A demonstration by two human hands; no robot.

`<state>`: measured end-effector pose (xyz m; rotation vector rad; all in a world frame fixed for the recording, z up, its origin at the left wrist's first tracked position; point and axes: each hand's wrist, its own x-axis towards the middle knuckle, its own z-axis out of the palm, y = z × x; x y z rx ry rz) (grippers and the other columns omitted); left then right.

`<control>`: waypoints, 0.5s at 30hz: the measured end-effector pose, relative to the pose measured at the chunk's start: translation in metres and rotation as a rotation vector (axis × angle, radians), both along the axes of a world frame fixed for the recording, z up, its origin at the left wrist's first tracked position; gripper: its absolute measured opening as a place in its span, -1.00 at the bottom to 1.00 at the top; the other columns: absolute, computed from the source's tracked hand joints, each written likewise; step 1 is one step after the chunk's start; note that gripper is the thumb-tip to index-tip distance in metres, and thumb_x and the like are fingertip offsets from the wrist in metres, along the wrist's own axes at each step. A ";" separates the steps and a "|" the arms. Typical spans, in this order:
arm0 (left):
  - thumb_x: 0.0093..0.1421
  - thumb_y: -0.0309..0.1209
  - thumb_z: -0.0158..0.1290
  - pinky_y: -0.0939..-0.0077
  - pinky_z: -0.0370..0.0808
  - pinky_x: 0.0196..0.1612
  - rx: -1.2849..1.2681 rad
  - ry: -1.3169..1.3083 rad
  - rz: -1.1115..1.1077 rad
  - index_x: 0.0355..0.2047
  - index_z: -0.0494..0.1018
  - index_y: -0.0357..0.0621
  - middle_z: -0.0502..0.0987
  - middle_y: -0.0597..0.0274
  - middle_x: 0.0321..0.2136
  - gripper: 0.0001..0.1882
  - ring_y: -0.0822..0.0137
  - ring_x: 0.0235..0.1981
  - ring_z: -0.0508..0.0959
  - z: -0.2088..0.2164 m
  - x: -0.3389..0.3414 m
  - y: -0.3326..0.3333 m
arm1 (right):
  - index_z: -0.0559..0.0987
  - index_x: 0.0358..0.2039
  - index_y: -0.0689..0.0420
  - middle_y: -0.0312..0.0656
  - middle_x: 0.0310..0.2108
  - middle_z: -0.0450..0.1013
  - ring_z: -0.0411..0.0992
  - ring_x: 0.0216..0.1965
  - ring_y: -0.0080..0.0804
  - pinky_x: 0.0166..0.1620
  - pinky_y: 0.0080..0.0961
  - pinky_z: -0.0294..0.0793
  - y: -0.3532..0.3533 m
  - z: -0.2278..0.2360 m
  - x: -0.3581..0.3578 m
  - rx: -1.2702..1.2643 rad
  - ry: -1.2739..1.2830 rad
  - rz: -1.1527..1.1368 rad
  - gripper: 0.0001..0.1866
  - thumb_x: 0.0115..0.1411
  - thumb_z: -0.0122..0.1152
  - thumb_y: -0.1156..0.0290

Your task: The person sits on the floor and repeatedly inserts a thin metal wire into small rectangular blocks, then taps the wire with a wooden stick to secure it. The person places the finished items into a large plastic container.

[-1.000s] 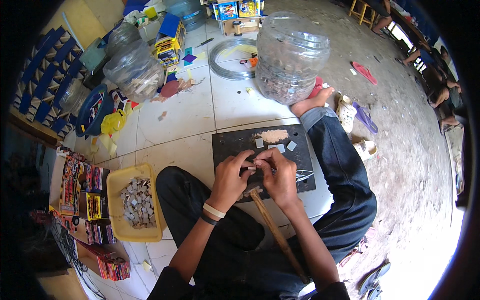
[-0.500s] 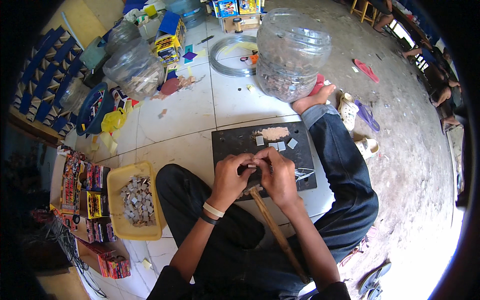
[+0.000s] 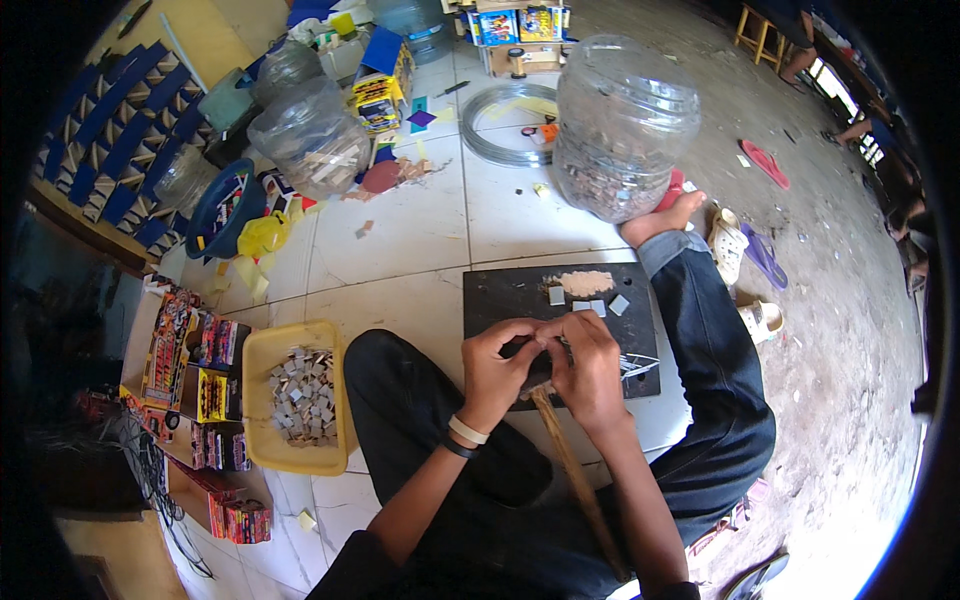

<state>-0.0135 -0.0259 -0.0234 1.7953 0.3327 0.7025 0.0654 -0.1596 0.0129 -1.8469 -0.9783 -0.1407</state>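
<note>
Left grip, right grip meeting above black board; grey squares beyond.

Lower-right glare, dim left, bowed edges

Sits with legs bent and bare right foot near the far right corner of the black surface; reaches left hand and right hand over its near edge, fingers curled inward, fingertips meeting.

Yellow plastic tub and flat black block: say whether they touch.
Apart. The head view shows white floor tiles and the bent left knee between the yellow plastic tub and the flat black block.
</note>
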 end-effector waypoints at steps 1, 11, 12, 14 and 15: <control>0.20 -0.67 0.36 0.45 0.67 -0.07 -0.053 0.000 0.003 -0.20 0.72 -0.36 0.80 0.07 -0.20 -0.85 0.33 -0.21 0.77 0.000 0.000 -0.003 | 0.64 -0.26 0.24 -0.01 -0.26 0.65 0.60 -0.20 0.06 -0.08 -0.12 0.59 -0.001 0.000 0.001 0.009 -0.017 0.003 -0.77 0.10 0.36 0.82; 0.24 -0.66 0.32 0.37 0.70 -0.13 0.037 -0.048 0.092 -0.11 0.70 -0.25 0.78 0.02 -0.20 -0.79 0.14 -0.19 0.81 0.011 -0.007 -0.013 | 0.73 -0.29 0.24 -0.05 -0.30 0.68 0.63 -0.19 -0.08 -0.06 -0.24 0.59 -0.001 0.007 -0.002 0.037 0.122 -0.022 -0.82 0.09 0.49 0.73; 0.24 -0.66 0.32 0.38 0.70 -0.14 0.057 -0.074 0.099 -0.11 0.70 -0.24 0.78 0.03 -0.20 -0.79 0.14 -0.19 0.81 0.014 -0.008 -0.012 | 0.73 -0.28 0.24 -0.06 -0.30 0.68 0.64 -0.20 -0.12 -0.07 -0.26 0.60 0.000 0.009 -0.002 0.061 0.141 -0.015 -0.83 0.11 0.49 0.72; 0.23 -0.66 0.34 0.41 0.69 -0.14 0.115 -0.095 0.102 -0.11 0.71 -0.24 0.79 0.05 -0.22 -0.78 0.18 -0.21 0.81 0.020 -0.012 -0.010 | 0.73 -0.27 0.26 -0.07 -0.30 0.68 0.65 -0.22 -0.19 -0.09 -0.31 0.60 0.000 0.013 -0.004 0.085 0.206 0.005 -0.86 0.16 0.48 0.70; 0.23 -0.65 0.36 0.43 0.69 -0.15 0.156 -0.092 0.101 -0.12 0.72 -0.25 0.79 0.07 -0.23 -0.79 0.21 -0.23 0.81 0.023 -0.016 -0.008 | 0.72 -0.27 0.27 -0.07 -0.30 0.68 0.65 -0.23 -0.23 -0.11 -0.34 0.60 -0.001 0.015 -0.006 0.087 0.251 0.020 -0.88 0.19 0.47 0.69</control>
